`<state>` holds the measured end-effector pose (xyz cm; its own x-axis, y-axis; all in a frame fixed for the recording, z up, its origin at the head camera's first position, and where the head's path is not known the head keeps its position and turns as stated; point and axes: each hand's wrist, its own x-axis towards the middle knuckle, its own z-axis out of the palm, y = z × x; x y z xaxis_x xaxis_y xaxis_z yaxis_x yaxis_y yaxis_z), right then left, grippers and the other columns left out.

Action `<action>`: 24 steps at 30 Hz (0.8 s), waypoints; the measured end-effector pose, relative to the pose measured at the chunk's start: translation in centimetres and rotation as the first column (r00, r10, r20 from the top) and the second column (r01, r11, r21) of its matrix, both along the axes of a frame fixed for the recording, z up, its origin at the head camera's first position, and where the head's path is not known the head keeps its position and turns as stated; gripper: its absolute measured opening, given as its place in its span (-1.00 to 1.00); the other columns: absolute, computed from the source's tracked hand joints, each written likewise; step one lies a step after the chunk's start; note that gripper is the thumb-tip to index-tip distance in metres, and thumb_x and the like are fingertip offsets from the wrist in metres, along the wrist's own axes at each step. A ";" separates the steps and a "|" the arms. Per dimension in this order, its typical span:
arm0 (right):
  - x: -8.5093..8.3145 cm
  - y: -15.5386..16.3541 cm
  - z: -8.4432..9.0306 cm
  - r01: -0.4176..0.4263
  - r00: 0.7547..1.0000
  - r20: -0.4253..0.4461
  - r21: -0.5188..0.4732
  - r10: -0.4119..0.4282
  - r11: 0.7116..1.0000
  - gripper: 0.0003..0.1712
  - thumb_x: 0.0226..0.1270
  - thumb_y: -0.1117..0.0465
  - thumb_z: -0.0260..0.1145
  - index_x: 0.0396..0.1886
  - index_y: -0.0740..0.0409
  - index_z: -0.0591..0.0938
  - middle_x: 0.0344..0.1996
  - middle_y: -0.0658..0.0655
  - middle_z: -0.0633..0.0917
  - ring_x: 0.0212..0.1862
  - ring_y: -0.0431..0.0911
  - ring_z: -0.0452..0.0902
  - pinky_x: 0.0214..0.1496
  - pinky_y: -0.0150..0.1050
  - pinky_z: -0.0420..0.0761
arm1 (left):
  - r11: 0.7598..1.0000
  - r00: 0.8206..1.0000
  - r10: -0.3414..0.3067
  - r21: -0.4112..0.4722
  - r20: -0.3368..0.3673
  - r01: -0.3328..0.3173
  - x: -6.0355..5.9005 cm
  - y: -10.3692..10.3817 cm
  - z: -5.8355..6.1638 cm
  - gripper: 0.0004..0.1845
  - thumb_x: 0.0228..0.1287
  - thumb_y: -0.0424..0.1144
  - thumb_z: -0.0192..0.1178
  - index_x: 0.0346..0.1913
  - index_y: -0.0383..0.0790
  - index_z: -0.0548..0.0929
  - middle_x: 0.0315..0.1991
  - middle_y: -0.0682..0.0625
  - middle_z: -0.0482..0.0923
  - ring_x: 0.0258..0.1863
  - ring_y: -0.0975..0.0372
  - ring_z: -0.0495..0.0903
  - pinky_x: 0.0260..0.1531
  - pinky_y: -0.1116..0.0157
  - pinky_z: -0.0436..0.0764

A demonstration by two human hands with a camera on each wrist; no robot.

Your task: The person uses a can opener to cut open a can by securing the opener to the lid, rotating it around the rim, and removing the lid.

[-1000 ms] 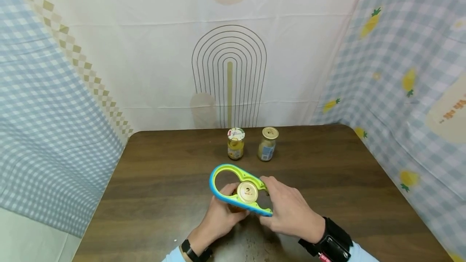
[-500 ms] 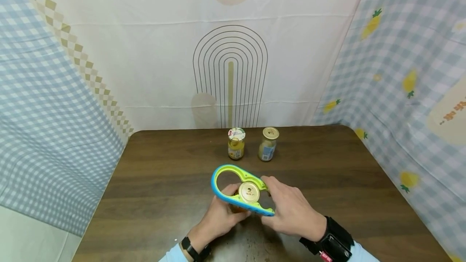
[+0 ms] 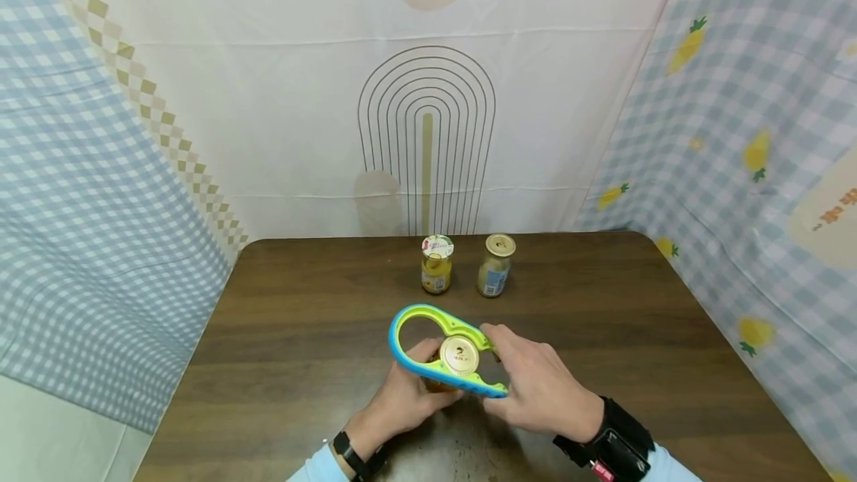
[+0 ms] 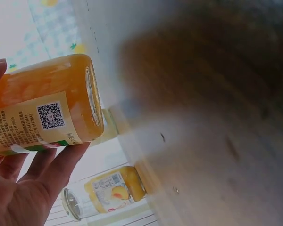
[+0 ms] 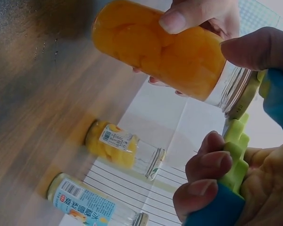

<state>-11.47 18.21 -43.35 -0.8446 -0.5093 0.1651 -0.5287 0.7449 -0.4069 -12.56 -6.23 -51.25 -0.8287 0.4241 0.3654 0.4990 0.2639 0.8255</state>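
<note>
Counting three jars [image 3: 437, 265], one opener [image 3: 428, 348], two hands [image 3: 535, 389] gripping

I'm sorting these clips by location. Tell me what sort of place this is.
Probably a staged recording booth, not a real kitchen: printed cloth backdrops hang round three sides of a brown wooden table, which carries only a few jars and a jar opener.

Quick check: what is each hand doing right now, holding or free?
Left hand: grips the jar of orange fruit.
Right hand: grips the opener, which sits on the jar's lid.
</note>
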 end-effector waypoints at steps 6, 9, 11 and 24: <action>-0.3 0.3 0.3 -0.027 1.000 -0.014 0.024 0.028 0.999 -0.05 0.02 0.07 0.60 0.44 0.17 0.45 0.01 0.01 0.71 -0.23 -0.26 0.59 -0.35 -0.45 0.47 | 0.999 0.998 -0.053 0.013 0.028 0.053 -0.3 -0.2 0.1 -0.28 0.21 -0.26 0.60 0.40 0.12 0.54 0.27 0.10 0.68 0.25 0.23 0.68 0.29 0.18 0.68; -0.5 0.4 0.6 -0.042 0.999 -0.009 0.046 0.043 0.998 -0.04 0.03 0.05 0.61 0.45 0.17 0.46 0.03 0.00 0.71 -0.21 -0.28 0.58 -0.34 -0.44 0.48 | 0.997 0.994 -0.079 0.021 0.075 0.078 -0.4 -0.3 0.3 -0.31 0.22 -0.25 0.60 0.38 0.15 0.55 0.25 0.12 0.69 0.22 0.25 0.69 0.26 0.21 0.69; -0.7 0.4 0.8 -0.051 0.999 -0.002 0.063 0.051 0.997 -0.02 0.04 0.03 0.61 0.46 0.17 0.45 0.06 0.00 0.72 -0.17 -0.27 0.60 -0.32 -0.42 0.50 | 0.996 0.990 -0.088 0.021 0.109 0.087 -0.4 -0.3 0.4 -0.32 0.22 -0.25 0.60 0.36 0.17 0.55 0.23 0.14 0.69 0.20 0.28 0.68 0.24 0.25 0.69; -2.2 0.6 1.1 -0.159 0.985 -0.058 0.062 0.163 0.985 -0.07 0.01 0.06 0.68 0.41 0.04 0.48 0.08 -0.10 0.70 -0.12 -0.30 0.54 -0.20 -0.41 0.58 | 0.990 0.973 -0.141 -0.003 0.181 0.144 -1.0 -0.7 0.8 -0.27 0.30 -0.17 0.55 0.48 0.07 0.47 0.35 0.04 0.64 0.28 0.19 0.67 0.25 0.25 0.68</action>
